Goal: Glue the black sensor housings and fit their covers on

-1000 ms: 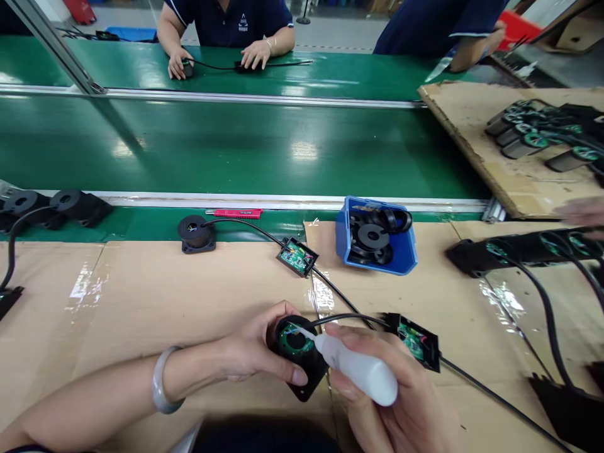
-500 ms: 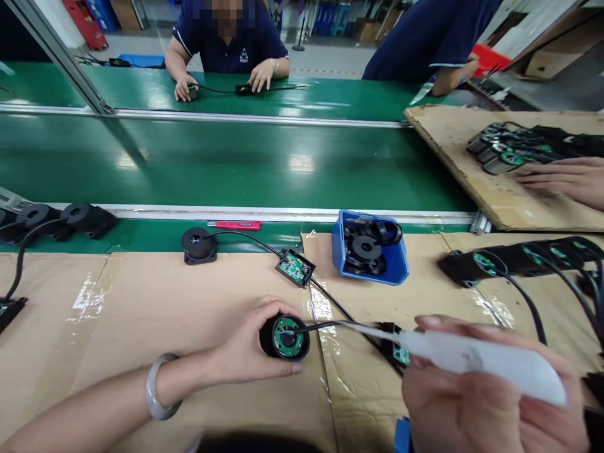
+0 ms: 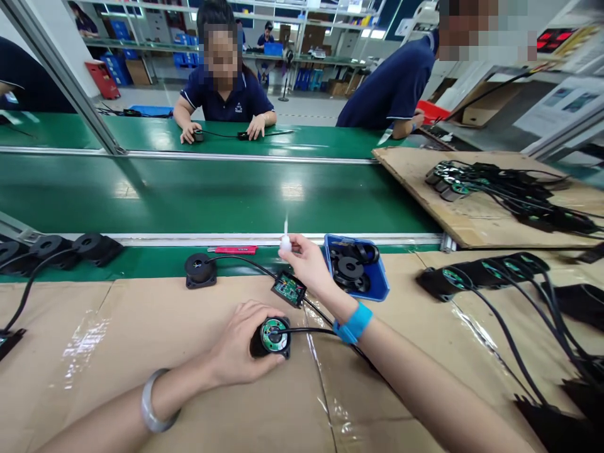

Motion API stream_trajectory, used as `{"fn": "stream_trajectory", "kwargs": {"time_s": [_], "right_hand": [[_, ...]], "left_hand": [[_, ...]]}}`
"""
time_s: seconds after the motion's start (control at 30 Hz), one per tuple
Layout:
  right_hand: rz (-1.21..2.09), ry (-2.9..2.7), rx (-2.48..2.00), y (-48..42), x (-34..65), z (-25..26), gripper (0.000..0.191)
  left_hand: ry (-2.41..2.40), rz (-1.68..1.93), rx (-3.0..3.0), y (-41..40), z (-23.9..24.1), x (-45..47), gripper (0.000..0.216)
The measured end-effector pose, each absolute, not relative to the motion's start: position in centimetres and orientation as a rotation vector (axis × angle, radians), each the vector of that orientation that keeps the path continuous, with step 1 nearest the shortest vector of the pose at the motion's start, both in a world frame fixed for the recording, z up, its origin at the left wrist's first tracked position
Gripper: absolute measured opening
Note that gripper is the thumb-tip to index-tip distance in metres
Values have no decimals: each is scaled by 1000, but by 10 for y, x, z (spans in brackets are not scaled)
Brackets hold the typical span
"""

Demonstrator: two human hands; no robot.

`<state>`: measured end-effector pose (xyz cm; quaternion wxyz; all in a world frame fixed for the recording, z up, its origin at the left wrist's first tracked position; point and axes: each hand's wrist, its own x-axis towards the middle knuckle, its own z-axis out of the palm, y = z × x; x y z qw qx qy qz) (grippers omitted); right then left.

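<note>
My left hand (image 3: 243, 349) is wrapped round a black round housing (image 3: 257, 343), whose open face shows a round green circuit board (image 3: 274, 335). A black cable (image 3: 311, 330) runs right from the board and passes under my right forearm. My right hand (image 3: 309, 264) is farther out, near the green strip, with its fingers closed on a small white bottle with a thin nozzle (image 3: 285, 243) pointing up and away. Just below that hand lies a small black box with an exposed green board (image 3: 289, 288), cabled to a black round part with a flange (image 3: 200, 270).
A blue bin (image 3: 381, 283) of black rings stands right of my right hand. A red-handled tool (image 3: 233, 250) lies along the green edge. Housings with cables (image 3: 491, 269) line the right side; more parts (image 3: 509, 189) lie on a cardboard-topped surface (image 3: 406, 170). A co-worker (image 3: 226, 94) sits opposite.
My right hand has carried the white bottle from the near right to the far middle, away from the housing. My left hand keeps its hold. The view has tilted up; the co-worker's hand at right is gone.
</note>
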<state>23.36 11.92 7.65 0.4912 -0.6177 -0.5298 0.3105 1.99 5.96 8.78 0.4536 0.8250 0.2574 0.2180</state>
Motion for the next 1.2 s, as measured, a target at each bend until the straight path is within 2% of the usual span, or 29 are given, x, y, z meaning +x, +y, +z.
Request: {"fn": "stream_trajectory", "kwargs": {"time_s": [0.17, 0.3, 0.43, 0.57, 0.67, 0.8, 0.97, 1.07, 1.2], "right_hand": [[675, -1381, -1691, 152, 231, 49, 20], [592, -1481, -1745, 147, 231, 46, 23], [445, -1640, -1745, 117, 243, 74, 44], [237, -1832, -1799, 72, 283, 111, 40], [102, -1931, -1890, 51, 320, 120, 44], [26, -2023, -1941, 47, 350, 115, 40], [-61, -2043, -1892, 35, 331, 129, 35], [60, -2096, -1740, 13, 284, 141, 36], [369, -2151, -1492, -14, 219, 142, 51]], "left_hand": [[717, 552, 2041, 59, 81, 20, 48], [727, 558, 2026, 56, 77, 20, 49], [747, 553, 2006, 56, 76, 20, 48], [729, 508, 1985, 58, 78, 20, 55], [678, 514, 1921, 60, 81, 19, 64], [655, 629, 1859, 64, 90, 17, 55], [687, 768, 1974, 70, 112, 12, 30], [654, 790, 2087, 69, 125, 11, 31], [485, 753, 2275, 63, 136, 9, 40]]}}
